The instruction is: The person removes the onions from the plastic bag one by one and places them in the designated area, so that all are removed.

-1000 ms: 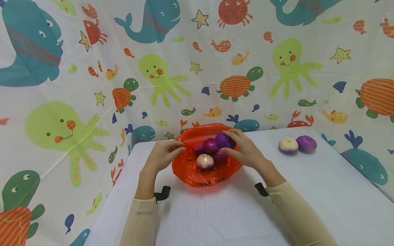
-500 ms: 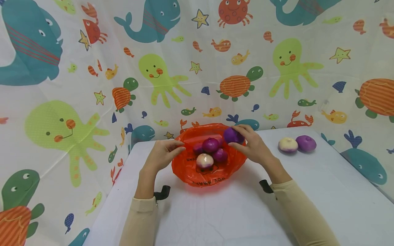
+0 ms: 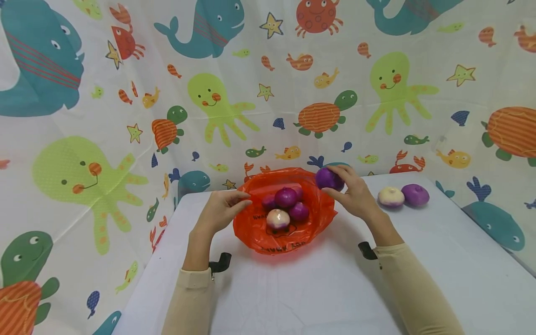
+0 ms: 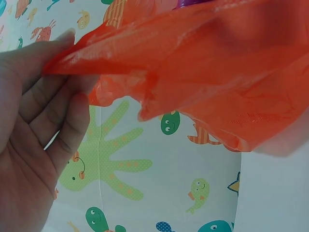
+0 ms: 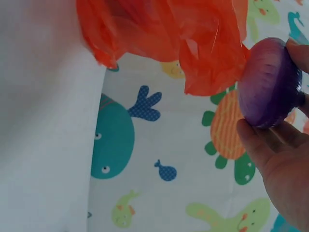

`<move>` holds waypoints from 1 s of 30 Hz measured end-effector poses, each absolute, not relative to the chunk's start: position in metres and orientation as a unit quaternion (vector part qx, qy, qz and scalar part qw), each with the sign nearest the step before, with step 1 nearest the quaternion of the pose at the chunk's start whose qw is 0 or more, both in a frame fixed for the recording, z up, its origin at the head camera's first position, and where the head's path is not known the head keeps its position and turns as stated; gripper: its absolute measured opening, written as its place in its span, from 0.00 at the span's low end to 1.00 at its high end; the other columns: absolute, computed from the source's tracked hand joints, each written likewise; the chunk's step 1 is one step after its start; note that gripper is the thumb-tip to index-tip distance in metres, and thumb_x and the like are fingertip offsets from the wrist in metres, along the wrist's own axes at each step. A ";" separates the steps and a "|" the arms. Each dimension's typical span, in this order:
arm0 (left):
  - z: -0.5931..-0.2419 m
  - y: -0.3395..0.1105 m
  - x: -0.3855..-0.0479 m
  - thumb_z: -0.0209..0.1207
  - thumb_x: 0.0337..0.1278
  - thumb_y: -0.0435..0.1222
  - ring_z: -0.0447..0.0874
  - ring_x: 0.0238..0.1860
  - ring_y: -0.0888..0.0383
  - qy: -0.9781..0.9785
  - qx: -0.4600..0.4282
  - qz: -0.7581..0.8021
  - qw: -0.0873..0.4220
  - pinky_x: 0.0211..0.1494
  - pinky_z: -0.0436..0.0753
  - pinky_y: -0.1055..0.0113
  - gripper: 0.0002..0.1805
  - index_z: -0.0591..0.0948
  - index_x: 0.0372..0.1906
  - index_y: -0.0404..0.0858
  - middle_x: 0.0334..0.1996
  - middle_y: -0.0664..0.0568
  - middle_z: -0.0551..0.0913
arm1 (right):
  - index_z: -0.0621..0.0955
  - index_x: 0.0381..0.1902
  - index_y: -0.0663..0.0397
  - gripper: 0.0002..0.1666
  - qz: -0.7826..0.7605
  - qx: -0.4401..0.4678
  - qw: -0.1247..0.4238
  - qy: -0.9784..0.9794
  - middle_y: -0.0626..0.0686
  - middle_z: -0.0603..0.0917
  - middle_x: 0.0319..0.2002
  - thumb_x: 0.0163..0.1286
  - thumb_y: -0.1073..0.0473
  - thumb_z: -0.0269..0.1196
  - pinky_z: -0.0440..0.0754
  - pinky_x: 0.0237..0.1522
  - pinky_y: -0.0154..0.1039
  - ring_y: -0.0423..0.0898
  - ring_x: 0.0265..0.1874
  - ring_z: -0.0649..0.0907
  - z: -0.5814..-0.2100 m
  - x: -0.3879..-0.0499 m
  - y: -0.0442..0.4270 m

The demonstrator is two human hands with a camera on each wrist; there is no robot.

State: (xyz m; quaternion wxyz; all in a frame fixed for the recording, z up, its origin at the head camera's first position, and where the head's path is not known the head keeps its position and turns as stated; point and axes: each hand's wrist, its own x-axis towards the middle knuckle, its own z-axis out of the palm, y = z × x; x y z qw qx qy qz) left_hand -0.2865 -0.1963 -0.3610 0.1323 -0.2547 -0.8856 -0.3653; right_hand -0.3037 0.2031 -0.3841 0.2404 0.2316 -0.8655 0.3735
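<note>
My left hand (image 3: 220,211) pinches the left edge of a red plastic bag (image 3: 251,237). In the left wrist view, the bag's rim (image 4: 82,60) runs between thumb and fingers. The bag lies spread like a bowl, with several purple onions (image 3: 286,197) and a white-and-purple one (image 3: 278,219) inside. Above the bag's right rim, my right hand (image 3: 353,193) holds a purple onion (image 3: 329,179) between thumb and fingertips. From the right wrist, this onion (image 5: 268,82) looks flattened and shiny, with the bag hanging beside it.
On the white table (image 3: 293,298), a white-and-purple onion (image 3: 391,197) and a purple onion (image 3: 416,195) sit side by side at the right. A curtain (image 3: 268,116) printed with sea animals hangs behind and along the left side.
My right hand has moved right with the purple onion, from over the pile to the bag's right rim. My left hand stays at the bag's left edge.
</note>
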 end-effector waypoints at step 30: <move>-0.360 -0.196 -0.286 0.70 0.65 0.40 0.82 0.31 0.57 -0.882 -0.259 -0.372 0.131 0.38 0.87 0.69 0.09 0.91 0.47 0.44 0.33 0.55 0.90 | 0.70 0.75 0.56 0.39 0.394 0.127 0.211 -0.885 0.68 0.68 0.71 0.70 0.53 0.71 0.73 0.65 0.72 0.70 0.67 0.72 -0.390 -0.311 0.259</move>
